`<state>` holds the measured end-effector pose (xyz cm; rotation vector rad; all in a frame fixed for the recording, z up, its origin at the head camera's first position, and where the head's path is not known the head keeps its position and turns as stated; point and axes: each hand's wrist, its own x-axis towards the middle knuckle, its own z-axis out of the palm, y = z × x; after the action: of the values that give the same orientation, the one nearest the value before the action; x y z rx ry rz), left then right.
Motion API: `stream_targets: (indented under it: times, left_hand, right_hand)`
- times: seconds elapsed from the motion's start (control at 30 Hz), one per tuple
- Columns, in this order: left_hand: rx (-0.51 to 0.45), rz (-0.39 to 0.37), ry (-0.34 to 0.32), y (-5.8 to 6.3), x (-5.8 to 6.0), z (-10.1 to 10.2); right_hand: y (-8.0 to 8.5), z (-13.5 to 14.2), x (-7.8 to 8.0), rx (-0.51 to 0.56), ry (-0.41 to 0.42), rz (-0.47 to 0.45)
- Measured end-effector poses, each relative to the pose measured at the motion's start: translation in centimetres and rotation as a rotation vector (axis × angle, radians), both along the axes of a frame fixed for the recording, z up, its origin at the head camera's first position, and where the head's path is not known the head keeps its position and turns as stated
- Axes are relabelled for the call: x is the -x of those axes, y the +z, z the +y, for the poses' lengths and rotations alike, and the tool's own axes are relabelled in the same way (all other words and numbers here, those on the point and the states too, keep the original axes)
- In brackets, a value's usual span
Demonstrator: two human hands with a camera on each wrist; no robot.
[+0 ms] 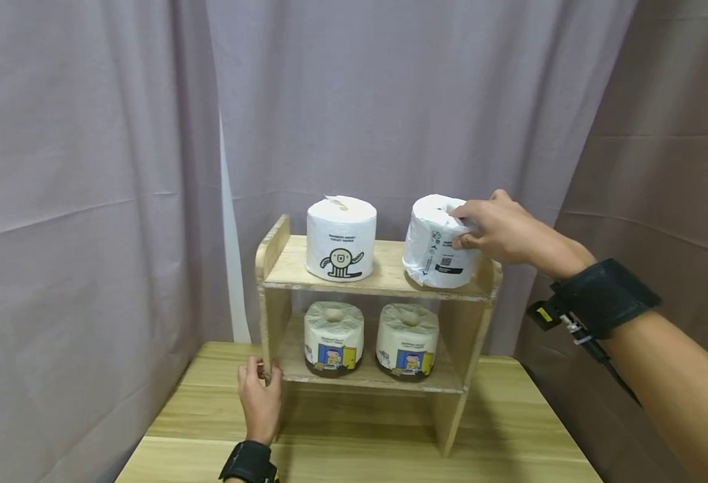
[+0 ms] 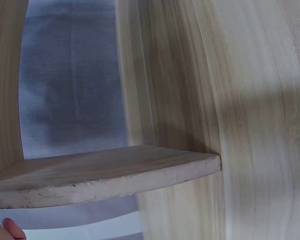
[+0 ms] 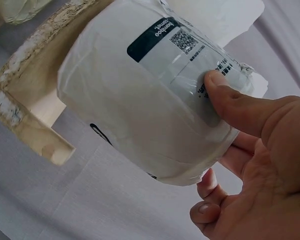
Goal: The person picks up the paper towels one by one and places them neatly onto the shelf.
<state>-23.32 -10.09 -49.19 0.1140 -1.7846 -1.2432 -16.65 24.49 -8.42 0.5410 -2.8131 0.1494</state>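
My right hand (image 1: 501,231) grips a white-wrapped toilet paper roll (image 1: 435,245) by its top right edge, thumb on the printed side. The roll tilts a little over the right end of the top board of a small wooden shelf (image 1: 354,384); I cannot tell whether it touches the board. On that board's left stands another white toilet paper roll (image 1: 342,241), printed with a cartoon figure. Lower down, my left hand (image 1: 260,399) holds the shelf's left side panel. In the left wrist view only a bit of the hand (image 2: 7,230) shows below a board.
On the lower board stand two toilet paper rolls with colourful prints, a left one (image 1: 333,339) and a right one (image 1: 407,342). The shelf stands on a wooden table (image 1: 209,409). Grey curtains (image 1: 426,100) hang behind and at both sides.
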Motion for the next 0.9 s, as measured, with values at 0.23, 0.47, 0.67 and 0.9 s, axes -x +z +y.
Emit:
stream_targets:
  times: [0.23, 0.47, 0.67, 0.9]
  left_hand:
    - [-0.001, -0.014, -0.006, -0.3, -0.3, 0.3]
    - [0.000, -0.002, 0.004, -0.4, -0.7, -0.5]
    - [0.013, 0.015, 0.032, -0.8, -1.2, -1.3]
    - [0.010, 0.008, 0.034, -0.3, -1.0, -1.4]
  right_hand:
    - [-0.3, -0.1, 0.7, 0.016, 0.025, -0.016]
    - [-1.0, -0.8, 2.1, 0.016, 0.044, -0.051]
    - [-1.6, -1.3, 2.5, 0.011, 0.085, -0.066]
    - [-1.1, -1.7, 2.7, -0.065, 0.077, -0.060]
